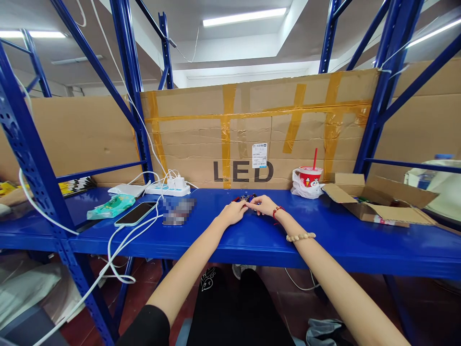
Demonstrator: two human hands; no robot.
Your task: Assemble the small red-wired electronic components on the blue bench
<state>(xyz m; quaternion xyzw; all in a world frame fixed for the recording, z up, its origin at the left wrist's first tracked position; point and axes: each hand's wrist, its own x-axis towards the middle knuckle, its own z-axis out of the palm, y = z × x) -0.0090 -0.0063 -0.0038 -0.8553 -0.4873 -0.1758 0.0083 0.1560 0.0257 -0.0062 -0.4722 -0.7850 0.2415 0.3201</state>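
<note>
My left hand (232,213) and my right hand (265,205) meet over the middle of the blue shelf top (216,240), their fingertips almost touching. Between and behind the fingers shows a small dark cluster (246,197) with red and blue bits. Its kind is too small and too covered to make out. Both hands have their fingers bent in around it. A red cord bracelet (276,213) circles my right wrist, and a beaded bracelet (301,237) sits farther up that forearm.
On the left lie a phone (136,214) with white cables, a green packet (111,206) and a power strip (168,189). Rightward stand a red cup (310,178) and an open cardboard box (382,202). A taped cardboard panel (187,144) closes the back between blue posts.
</note>
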